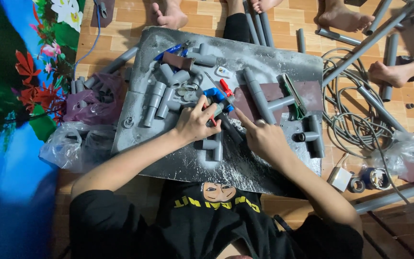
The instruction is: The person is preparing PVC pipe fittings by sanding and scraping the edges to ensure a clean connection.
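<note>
My left hand (195, 122) grips a tool with red and blue handles (219, 96), probably a pipe cutter, over a grey metal work sheet (140, 96). My right hand (264, 139) rests on the sheet just right of it, index finger stretched toward the tool and a short dark pipe piece (229, 128). A grey pipe tee assembly (259, 98) lies above my right hand. Grey elbow and tee fittings (161, 96) lie left of my left hand, and a tee (214, 144) sits below it.
Bare feet of other people (168, 17) stand at the sheet's far edge. Long grey pipes (374, 33) and a coiled cable (350, 120) lie to the right. Plastic bags of fittings (89, 103) sit left, beside a flowered cloth (25, 72). Tape rolls (365, 180) lie lower right.
</note>
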